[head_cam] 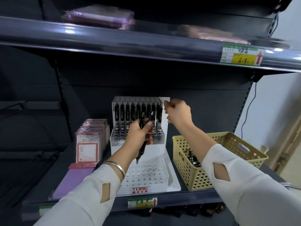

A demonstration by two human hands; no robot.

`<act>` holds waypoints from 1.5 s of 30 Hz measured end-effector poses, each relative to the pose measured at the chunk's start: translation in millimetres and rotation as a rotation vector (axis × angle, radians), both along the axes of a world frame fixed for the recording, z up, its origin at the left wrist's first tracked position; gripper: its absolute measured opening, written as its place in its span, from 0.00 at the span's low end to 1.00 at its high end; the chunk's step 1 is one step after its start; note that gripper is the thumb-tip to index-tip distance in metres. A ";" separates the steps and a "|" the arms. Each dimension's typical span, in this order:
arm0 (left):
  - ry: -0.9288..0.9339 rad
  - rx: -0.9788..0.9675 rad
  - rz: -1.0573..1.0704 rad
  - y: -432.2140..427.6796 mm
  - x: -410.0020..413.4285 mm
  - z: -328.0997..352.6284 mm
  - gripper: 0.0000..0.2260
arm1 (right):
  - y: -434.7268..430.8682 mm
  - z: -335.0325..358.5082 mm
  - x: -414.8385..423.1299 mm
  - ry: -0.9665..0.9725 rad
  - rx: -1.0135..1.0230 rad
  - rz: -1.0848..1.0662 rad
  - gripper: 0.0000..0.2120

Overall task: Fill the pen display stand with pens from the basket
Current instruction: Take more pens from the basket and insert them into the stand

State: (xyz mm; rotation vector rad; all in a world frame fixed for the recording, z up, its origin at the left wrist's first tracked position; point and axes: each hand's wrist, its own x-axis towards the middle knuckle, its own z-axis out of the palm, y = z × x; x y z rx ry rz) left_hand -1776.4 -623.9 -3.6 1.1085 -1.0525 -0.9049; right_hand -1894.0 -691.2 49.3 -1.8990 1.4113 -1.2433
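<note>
A white stepped pen display stand (147,178) marked TOME sits on the shelf. A row of black pens (130,116) stands in its top tier, and the lower tiers show bare holes. My left hand (140,136) grips a small bunch of black pens (142,137) in front of the stand's middle. My right hand (178,112) hovers at the stand's upper right corner with fingers curled; I see nothing in it. The yellow perforated basket (231,139) stands right of the stand, with some dark pens (193,158) inside.
Packs of cards (88,144) lean left of the stand, with a purple notebook (73,180) lying in front of them. An upper shelf (146,44) overhangs closely. Price tags sit on both shelf edges. A cable hangs down the wall at right.
</note>
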 end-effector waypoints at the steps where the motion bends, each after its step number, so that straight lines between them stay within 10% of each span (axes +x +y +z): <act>1: 0.000 -0.003 -0.001 1.0 -0.7 0.9 0.06 | 3.6 1.4 -0.8 -0.004 0.004 0.046 0.15; 7: -0.051 -0.046 -0.046 12.5 -6.3 7.0 0.05 | 22.0 6.3 1.3 0.054 0.070 0.302 0.07; 23: 0.209 -0.012 0.183 34.0 6.7 22.8 0.04 | 30.8 20.8 -13.8 -0.740 0.298 0.135 0.04; 31: 0.369 -0.147 0.352 28.8 11.6 35.2 0.05 | 42.8 3.4 -12.2 -0.451 0.610 0.344 0.08; 39: 0.324 -0.142 0.193 36.3 9.5 32.8 0.08 | 49.6 3.2 -4.2 -0.056 0.455 0.478 0.09; 45: 0.210 -0.061 -0.098 41.1 6.3 27.3 0.05 | 50.2 23.4 9.8 -0.291 0.296 0.441 0.12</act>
